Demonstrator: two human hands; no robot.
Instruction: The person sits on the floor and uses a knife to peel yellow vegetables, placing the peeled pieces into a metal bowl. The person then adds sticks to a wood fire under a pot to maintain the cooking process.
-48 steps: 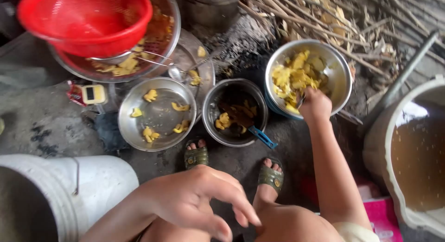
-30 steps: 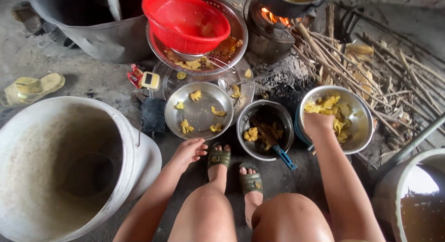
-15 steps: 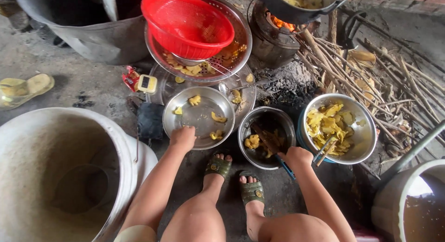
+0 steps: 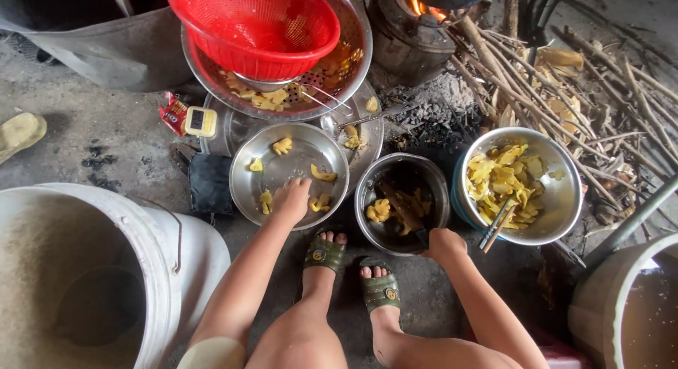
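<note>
While the person squats over the ground, the left hand (image 4: 292,199) lies inside the shallow steel bowl (image 4: 244,192), fingers curled down among the yellow pieces (image 4: 323,174) at its near edge; whether a piece is pinched under the fingertips cannot be told. More yellow pieces lie just ahead of and to either side of those fingers, scattered on the bowl floor.

The right hand (image 4: 443,243) sits at the near rim of the small dark pot (image 4: 401,203), closed around the handle of the utensil (image 4: 401,206) that slants into the pot; the handle end is hidden under the fist. A few yellow pieces rest in the pot just beyond the knuckles.

Right of that hand stands a larger steel bowl of yellow slices (image 4: 558,192) with a pair of chopsticks (image 4: 496,226) leaning on its near rim, close to the fingers but not touched. Beyond the left hand's fingers, a red colander (image 4: 254,23) sits on a metal strainer basin (image 4: 353,51). A white bucket (image 4: 162,249) stands left of the left forearm. Both sandalled feet (image 4: 380,288) are planted between the two arms.
</note>
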